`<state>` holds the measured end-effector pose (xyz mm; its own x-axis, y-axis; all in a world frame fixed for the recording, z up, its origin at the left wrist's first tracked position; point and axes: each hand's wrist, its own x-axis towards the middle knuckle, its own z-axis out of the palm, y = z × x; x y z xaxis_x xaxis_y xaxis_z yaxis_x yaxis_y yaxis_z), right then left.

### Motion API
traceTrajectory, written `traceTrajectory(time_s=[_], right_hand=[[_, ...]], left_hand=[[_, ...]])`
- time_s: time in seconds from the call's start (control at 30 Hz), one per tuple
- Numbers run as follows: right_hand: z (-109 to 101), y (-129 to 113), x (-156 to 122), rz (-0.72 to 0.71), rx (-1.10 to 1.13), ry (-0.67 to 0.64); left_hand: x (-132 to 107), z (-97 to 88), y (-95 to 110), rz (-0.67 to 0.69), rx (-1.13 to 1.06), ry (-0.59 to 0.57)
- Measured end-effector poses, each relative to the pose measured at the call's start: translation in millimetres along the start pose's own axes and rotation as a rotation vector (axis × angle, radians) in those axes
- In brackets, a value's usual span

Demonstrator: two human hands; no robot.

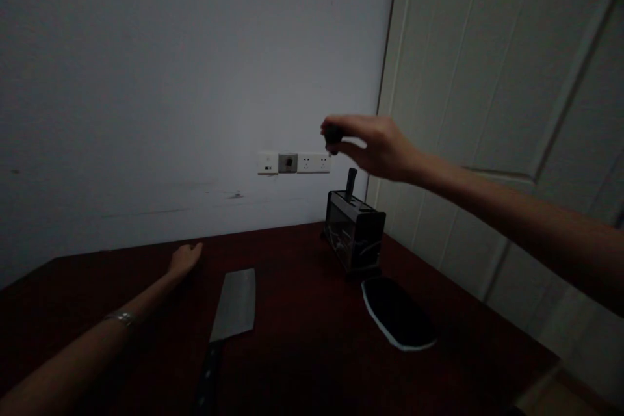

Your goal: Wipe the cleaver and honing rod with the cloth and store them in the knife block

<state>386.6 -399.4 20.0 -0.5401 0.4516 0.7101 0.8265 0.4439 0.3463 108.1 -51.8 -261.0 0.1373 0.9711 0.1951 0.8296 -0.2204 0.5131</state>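
My right hand (375, 143) is raised above the knife block (355, 234), fingers pinched round a small dark handle end (333, 136); the rest of that object is hidden or too dark to make out. One black handle (351, 183) sticks up from the block's top. My left hand (184, 259) rests flat on the dark red table (302, 338), fingers stretched out and holding nothing, a bracelet on the wrist. A cleaver (234, 305) with a broad grey blade lies on the table just right of my left forearm, its black handle pointing toward me.
A black oval pad with a white rim (397, 312) lies in front of the knife block. A row of wall sockets (294, 162) sits on the white wall behind. A pale panelled door (502, 110) stands at the right, close to the table's edge.
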Motion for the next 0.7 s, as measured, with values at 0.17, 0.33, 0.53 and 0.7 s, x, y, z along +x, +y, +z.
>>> traceTrajectory(time_s=[0.17,0.33,0.53,0.7], right_hand=[[39.0,-59.5,-62.2,-0.445,-0.153,-0.233],[82.8,-92.4,-118.1,-0.512,-0.040,-0.438],[113.0,-114.2,-155.0,-0.572,0.087,-0.501],[124.1,-123.4,-168.0,-0.593,0.136,-0.491]], left_hand=[[-24.3,-27.9,58.2,0.150,-0.164,-0.020],[-108.6,-20.9,106.5,0.285,-0.508,-0.389],[-230.0,12.8,112.6,0.099,-0.689,-0.865],[-269.2,37.4,106.4,-0.037,-0.639,-1.017]])
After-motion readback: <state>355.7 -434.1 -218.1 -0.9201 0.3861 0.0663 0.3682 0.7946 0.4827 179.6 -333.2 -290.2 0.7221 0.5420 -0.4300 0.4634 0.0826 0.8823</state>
